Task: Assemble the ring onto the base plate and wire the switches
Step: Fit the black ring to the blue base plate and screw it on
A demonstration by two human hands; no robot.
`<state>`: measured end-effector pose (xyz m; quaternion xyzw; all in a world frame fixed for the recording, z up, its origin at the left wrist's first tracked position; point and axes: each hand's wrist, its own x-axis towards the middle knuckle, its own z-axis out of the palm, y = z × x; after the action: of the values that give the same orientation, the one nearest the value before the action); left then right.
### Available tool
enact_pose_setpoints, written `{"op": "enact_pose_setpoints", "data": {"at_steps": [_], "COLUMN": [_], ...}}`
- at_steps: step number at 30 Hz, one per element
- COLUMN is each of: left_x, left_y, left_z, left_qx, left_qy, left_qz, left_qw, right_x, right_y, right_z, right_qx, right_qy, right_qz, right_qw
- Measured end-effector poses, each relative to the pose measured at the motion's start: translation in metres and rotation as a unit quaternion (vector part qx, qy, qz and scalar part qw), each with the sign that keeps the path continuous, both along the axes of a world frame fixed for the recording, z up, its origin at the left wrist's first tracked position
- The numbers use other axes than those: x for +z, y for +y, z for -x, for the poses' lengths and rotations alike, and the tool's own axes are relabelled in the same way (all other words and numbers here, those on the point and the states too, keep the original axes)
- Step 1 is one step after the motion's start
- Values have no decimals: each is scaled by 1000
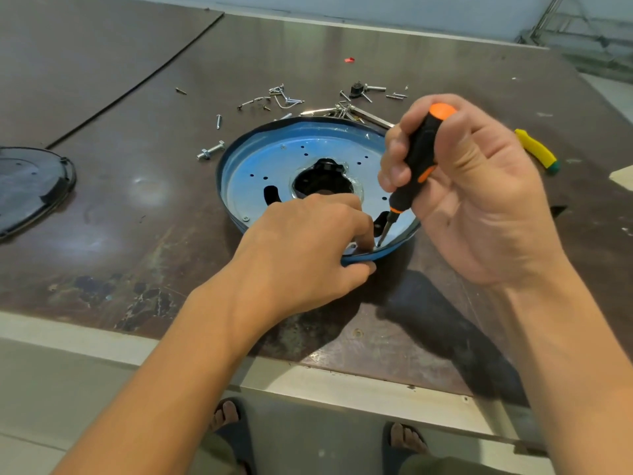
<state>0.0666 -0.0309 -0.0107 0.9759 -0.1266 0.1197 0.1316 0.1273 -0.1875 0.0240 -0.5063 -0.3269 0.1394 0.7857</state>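
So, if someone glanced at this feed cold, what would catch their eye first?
The round blue plate in the middle of the brown table, with the right hand gripping a black-and-orange screwdriver, tip down at the plate's near edge. The left hand pinches the rim right beside that tip. Behind the plate lies a scatter of loose screws.

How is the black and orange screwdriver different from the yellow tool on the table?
The screwdriver is black and orange; the yellow tool has a green end. The screwdriver stands nearly upright, tip on the blue plate; the yellow tool lies flat on the table. The right hand grips the screwdriver; nothing holds the yellow tool. Both have coloured handles.
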Motion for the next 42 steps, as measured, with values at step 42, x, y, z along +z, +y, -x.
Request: {"op": "enact_pose_setpoints", "data": {"at_steps": [42], "left_x": [-2], "left_y": [-1], "left_z": [2], "left_qx": [-10], "left_qy": [-15], "left_qz": [-105], "left_qw": [994], "right_x": [-58], "right_y": [-126], "right_z": [-52], "right_qx": [-394], "right_qy": [136], "right_qz": [362], "right_qw": [834]}}
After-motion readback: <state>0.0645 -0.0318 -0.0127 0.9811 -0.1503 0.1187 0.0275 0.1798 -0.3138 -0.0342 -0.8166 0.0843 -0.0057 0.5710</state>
